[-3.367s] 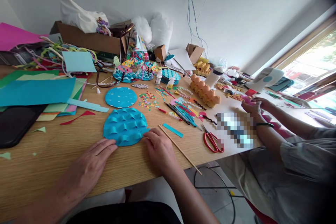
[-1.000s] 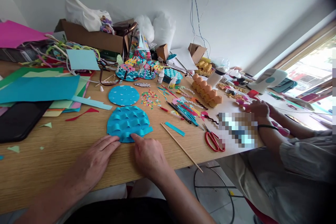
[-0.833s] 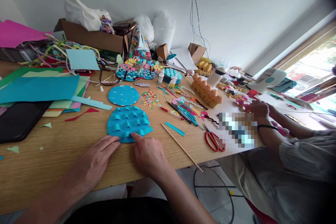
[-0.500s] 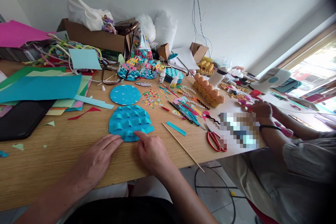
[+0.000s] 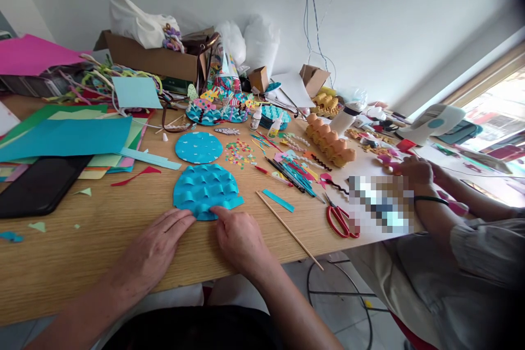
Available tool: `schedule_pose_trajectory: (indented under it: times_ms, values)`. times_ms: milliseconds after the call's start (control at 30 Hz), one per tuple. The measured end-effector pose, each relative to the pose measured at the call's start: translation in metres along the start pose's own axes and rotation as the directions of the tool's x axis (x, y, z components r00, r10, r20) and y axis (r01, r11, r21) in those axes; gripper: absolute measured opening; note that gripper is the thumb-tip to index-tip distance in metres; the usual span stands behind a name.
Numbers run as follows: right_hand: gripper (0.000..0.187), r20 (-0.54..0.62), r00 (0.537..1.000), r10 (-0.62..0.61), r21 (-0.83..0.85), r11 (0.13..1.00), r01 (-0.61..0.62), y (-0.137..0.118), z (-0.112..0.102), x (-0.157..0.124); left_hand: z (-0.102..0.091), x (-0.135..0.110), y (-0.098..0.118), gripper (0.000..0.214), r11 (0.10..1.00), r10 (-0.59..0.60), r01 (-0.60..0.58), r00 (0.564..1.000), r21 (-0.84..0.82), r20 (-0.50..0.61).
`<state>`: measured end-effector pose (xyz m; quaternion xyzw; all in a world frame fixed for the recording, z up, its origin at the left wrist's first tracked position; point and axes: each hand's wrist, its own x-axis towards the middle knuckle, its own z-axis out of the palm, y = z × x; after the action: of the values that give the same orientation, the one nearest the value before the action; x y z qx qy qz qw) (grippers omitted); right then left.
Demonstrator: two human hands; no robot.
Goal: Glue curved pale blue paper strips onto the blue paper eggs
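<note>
A round blue paper disc with rows of curled paper strips lies flat on the table before me. My left hand rests with its fingers stretched flat, the tips touching the disc's lower left edge. With its index finger extended, my right hand presses down on a curl at the disc's lower edge; its other fingers are bent under and partly hidden. One strip end sticks out at the disc's right side. Above sits a flat blue disc with small pale marks. A loose blue strip lies to the right, near a thin wooden stick.
Red-handled scissors, pens, glue bottles and confetti dots lie to the right and ahead. Coloured paper sheets and a black phone are on the left. A co-worker's hands are at the far right.
The whole view has shifted slightly, so things appear a little further right. Both hands keep their places at the disc's lower edge.
</note>
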<state>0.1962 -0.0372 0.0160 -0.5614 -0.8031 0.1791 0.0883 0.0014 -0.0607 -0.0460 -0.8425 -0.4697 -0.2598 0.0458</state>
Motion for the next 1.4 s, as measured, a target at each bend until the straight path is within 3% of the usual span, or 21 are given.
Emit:
schedule_pose_trajectory:
  times_ms: [233,367,500,767,867,1100,1400]
  values:
    - [0.036,-0.187,0.981,0.052,0.214,0.977,-0.011,0.020,-0.010,-0.005,0.004,-0.001,-0.003,0.042,1.000,0.002,-0.002,1.000,-0.016,-0.015]
    - [0.033,-0.215,0.974,0.064,0.140,0.990,-0.034,0.037,-0.011,-0.005,0.007,-0.003,-0.005,0.038,1.000,0.020,-0.020,0.999,-0.001,-0.039]
    - [0.023,-0.319,0.945,-0.075,-0.009,0.997,0.076,0.045,-0.010,-0.002,0.009,-0.004,-0.008,0.037,1.000,0.030,-0.030,0.999,0.003,-0.045]
    - [0.014,-0.187,0.941,-0.282,-0.228,0.944,0.238,0.049,-0.009,0.007,-0.005,0.005,-0.007,0.034,0.990,0.132,-0.128,0.990,0.065,-0.052]
    - [0.018,-0.190,0.928,-0.320,-0.234,0.933,0.274,0.054,-0.007,0.008,-0.004,0.004,-0.006,0.034,0.994,0.103,-0.100,0.993,0.040,-0.064]
    - [0.023,-0.185,0.926,-0.328,-0.209,0.934,0.289,0.054,-0.001,0.005,0.011,-0.005,-0.010,0.038,0.999,0.011,-0.012,0.999,-0.041,-0.034]
    - [0.025,-0.201,0.941,-0.273,-0.151,0.957,0.246,0.049,0.002,0.007,0.008,-0.005,-0.007,0.038,1.000,-0.007,0.007,1.000,-0.014,0.016]
